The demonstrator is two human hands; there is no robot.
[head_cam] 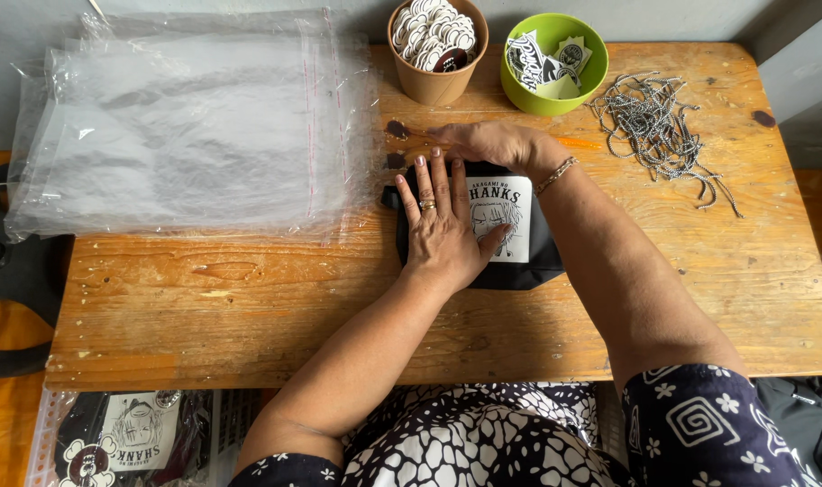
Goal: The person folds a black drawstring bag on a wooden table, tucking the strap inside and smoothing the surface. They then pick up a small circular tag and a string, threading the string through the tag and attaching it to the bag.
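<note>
Head view, wooden worktop (249, 298). Left hand (440, 230) lies flat, fingers spread and together with palm down, pressing on the left part of a small black fabric pouch (533, 257) with a white printed panel; nothing is clamped in it. Right hand (488, 142) rests open, palm down, along the pouch's far edge, fingers pointing left; it grips nothing, and a bracelet sits at its wrist. The pouch lies near the worktop's middle, slightly toward the far side, well clear of all four edges. Open room: a broad bare strip of wood runs between the pouch and the near edge, and bare wood also lies to the right of the pouch. To the left, a stack of clear plastic bags (186, 126) covers the far-left quarter and overhangs the left edge; its right border is just beside the pouch's left corner. Beyond the right hand stand a tan cup of round badges (438, 81) and a green bowl of stickers (555, 95), near each other. A heap of black-and-white cords (650, 122) lies at far right. Below the near edge, a bagged pouch (132, 437) rests in a basket.
</note>
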